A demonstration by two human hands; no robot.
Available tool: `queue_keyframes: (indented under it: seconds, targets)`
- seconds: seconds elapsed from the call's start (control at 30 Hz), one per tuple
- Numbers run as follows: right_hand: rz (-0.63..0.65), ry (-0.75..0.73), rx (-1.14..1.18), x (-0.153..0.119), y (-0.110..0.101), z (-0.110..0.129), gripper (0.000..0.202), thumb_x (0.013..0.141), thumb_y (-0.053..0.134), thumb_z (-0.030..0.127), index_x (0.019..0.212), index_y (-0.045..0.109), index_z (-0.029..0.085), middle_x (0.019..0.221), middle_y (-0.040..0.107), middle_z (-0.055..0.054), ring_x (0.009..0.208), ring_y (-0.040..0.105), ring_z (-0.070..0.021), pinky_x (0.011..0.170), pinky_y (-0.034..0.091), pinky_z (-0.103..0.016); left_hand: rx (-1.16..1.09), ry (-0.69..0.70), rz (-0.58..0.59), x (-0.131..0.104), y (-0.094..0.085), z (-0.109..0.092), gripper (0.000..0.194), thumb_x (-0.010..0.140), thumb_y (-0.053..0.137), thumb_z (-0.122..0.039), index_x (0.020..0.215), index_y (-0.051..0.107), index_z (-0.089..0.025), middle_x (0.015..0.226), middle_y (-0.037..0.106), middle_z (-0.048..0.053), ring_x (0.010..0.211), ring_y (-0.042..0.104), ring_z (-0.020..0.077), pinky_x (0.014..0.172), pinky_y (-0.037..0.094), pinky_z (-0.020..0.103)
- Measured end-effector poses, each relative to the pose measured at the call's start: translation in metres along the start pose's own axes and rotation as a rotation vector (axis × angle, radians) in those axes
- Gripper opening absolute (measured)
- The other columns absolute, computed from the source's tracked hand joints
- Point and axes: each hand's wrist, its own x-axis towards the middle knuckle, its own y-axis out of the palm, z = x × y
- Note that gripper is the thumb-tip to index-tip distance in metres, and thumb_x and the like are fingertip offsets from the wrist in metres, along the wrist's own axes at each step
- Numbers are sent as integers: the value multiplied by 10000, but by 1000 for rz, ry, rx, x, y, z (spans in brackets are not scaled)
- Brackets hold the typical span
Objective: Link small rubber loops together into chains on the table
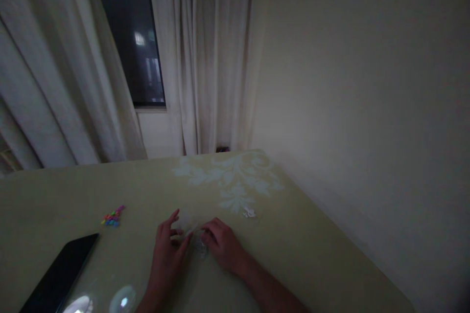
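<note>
At lower left, the colourful beads (113, 217) sit heaped, probably to keep them together. At lower centre, the left hand (168, 249), loosely curled, and the right hand (222, 243), fingers bunched, meet at clear plastic (200, 245), seemingly steadying it; neither hold is certain.

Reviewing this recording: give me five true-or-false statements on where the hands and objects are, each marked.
1. The small multicoloured pieces lie to the left of both hands. True.
2. The flat black tablet lies between the left hand and the right hand. False: the tablet is left of the left hand.
3. Both hands are at clear, see-through material over the table. True.
4. The small white pieces are inside the right hand. False: the white pieces lie on the table, beyond that hand.
5. Part of the dark window shows between the curtains. True.
</note>
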Motion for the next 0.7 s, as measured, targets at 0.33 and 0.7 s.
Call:
queue_keyframes:
  seconds: [0.33,0.7]
  targets:
    - [105,-95,-131,-1,1,1,785,773,844,575,1448,549,303,1461,595,-80,1319,527,-304,1155,357,-460,-18,-43,33,4,-2,0,684,846,686,-481,1456,506,-230,1362,548,140,934,686,259,704,655,415]
    - [165,-93,-221,4,5,-1,303,966,703,385,1224,686,225,1214,709,-78,1154,606,-246,1076,440,-377,41,-37,-3,4,-2,6,748,845,672,-543,1487,470,-216,1334,561,140,883,692,259,778,639,477]
